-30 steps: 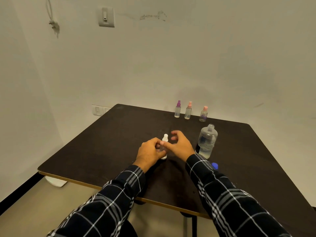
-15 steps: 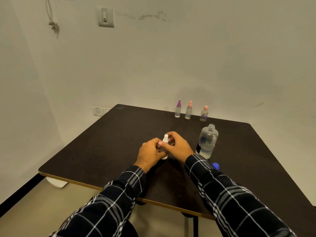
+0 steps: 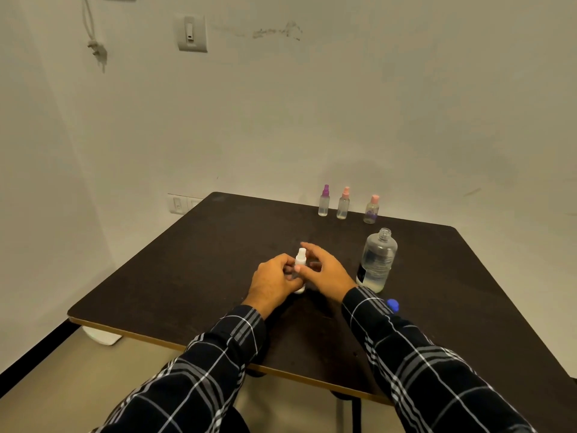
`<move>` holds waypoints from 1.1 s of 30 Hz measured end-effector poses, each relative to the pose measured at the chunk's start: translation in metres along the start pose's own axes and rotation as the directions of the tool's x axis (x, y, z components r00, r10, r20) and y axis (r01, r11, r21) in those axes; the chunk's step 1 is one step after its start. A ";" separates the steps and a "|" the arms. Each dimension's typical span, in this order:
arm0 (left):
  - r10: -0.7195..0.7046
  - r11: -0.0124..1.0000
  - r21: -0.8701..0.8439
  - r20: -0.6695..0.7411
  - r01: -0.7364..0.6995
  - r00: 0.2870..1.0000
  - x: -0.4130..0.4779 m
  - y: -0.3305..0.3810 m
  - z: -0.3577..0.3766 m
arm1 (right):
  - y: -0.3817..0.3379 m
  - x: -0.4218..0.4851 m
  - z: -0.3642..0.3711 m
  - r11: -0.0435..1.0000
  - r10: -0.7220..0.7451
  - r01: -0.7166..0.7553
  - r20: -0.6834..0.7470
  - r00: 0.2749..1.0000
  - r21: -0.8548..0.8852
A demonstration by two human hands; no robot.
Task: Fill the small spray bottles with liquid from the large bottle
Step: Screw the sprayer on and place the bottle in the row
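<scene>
1. Far left: the table [image 3: 175, 285] gives me open dark surface between my left hand and its left edge. The near edge runs under my forearms, so elbows have room.
2. My left hand [image 3: 274, 284] curls round the body of the small white spray bottle [image 3: 301, 260] and holds it upright on the table, mid-surface.
3. My right hand [image 3: 327, 273] sits just beside it, with fingers [image 3: 312, 249] loosely spread and arched past the spray head, not clamped on it. I judge I'm working that head by twisting. Whether it's coming off or going on, I can't tell.
4. The next move needs a fresh pinch on the head while the left hand keeps the body steady.
5. Right of that, the large bottle [image 3: 376, 264] stands uncapped, near my right wrist. One careless sweep could tip it.
6. Its blue cap [image 3: 393, 304] lies beside my right sleeve.
7. At the back edge stand three more spray bottles, purple-topped [image 3: 324, 204], pink-topped [image 3: 343, 206] and pink-topped [image 3: 371, 210], well apart from my hands.
</scene>
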State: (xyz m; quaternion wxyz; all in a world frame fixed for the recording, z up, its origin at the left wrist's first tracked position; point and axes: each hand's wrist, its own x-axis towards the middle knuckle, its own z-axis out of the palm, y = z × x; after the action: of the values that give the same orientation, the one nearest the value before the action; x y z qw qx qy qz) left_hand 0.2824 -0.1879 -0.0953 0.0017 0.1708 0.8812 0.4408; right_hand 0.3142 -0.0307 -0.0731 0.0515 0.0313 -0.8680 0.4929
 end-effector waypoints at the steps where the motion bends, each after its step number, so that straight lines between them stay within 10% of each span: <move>1: 0.000 1.000 -0.007 0.000 0.000 1.000 0.000 0.000 0.000 | 0.001 -0.001 -0.002 1.000 -0.024 0.024 0.034 0.999 0.017; 8: 0.004 1.000 0.016 -0.020 -0.004 1.000 0.000 0.000 0.001 | 0.011 0.003 0.004 0.999 0.053 -0.050 -0.177 0.983 0.021; 14: 0.010 1.000 0.019 -0.019 -0.009 1.000 0.000 -0.001 0.002 | 0.010 -0.003 0.004 0.988 -0.044 0.045 -0.012 0.999 0.150; 21: 0.014 1.000 0.017 -0.028 -0.013 1.000 0.000 -0.001 0.002 | 0.011 -0.004 0.010 0.990 0.051 -0.020 -0.223 0.973 0.139; 33: 0.015 1.000 0.014 -0.010 -0.015 1.000 -0.001 -0.001 0.001 | -0.002 0.003 0.002 0.996 0.027 -0.017 -0.121 0.992 0.086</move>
State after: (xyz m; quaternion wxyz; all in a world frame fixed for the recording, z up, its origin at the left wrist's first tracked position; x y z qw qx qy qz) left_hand 0.2837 -0.1875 -0.0967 -0.0074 0.1753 0.8830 0.4353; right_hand 0.3114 -0.0336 -0.0718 0.0977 -0.0063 -0.8418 0.5309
